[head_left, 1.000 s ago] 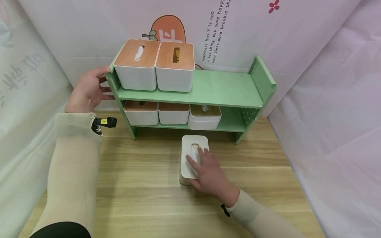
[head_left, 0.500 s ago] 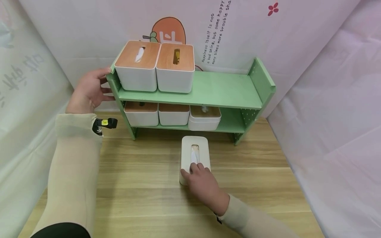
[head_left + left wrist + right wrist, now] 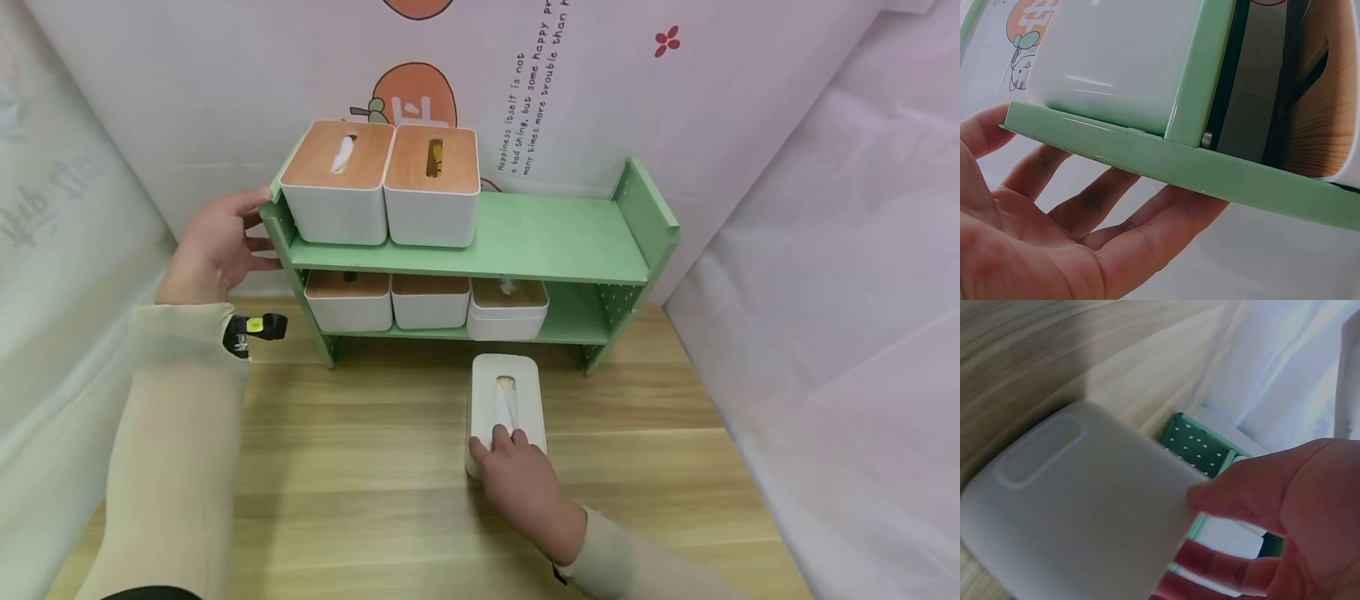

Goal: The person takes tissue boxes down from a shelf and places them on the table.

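The right hand grips a smooth white rectangular tissue box with rounded corners, on the near side of a green two-tier shelf unit: its thumb is at the lid's left edge, its fingers bent at the near end of the slot (a white tissue shows there). Whether the box's base touches the pale wood-grain table is unclear. The left hand rests against the shelf unit's left end panel, fingers spread and only slightly bent along the outer face, thumb tip at the edge. On the upper tier, at the left, two white boxes with wood-coloured lids stand side by side. Three shorter wood-lidded white boxes line the lower tier. A printed white cloth backdrop hangs at the far side.
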Tool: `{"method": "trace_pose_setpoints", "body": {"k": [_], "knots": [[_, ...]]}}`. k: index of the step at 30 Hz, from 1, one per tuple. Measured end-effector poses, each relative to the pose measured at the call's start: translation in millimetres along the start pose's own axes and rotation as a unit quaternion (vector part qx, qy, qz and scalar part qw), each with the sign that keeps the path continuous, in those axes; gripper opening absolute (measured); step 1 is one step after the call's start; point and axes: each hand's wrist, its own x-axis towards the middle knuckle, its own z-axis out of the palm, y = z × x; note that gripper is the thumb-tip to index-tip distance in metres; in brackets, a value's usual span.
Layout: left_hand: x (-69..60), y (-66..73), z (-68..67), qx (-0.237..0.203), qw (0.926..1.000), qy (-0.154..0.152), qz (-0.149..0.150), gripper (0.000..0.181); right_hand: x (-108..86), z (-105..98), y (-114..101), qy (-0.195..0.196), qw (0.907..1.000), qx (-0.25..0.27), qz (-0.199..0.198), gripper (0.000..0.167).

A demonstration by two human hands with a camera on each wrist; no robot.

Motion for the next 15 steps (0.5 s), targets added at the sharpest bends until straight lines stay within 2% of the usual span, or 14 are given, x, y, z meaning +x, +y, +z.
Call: {"method": "trace_pose_setpoints", "body": {"k": [3,15], "knots": [[-0.6,0.4,-0.3,0.002,1.0,-0.004,-0.001,0.026,-0.5,-0.6,-3.1,-0.011,0.9997,0.006,0.022,0.03],[0.2,0.0,0.7,0.006,1.0,0.002,-0.005,0.023,-2.3,3.0,-4.5,-0.012,0.999,0.0,0.044,0.026]]}}
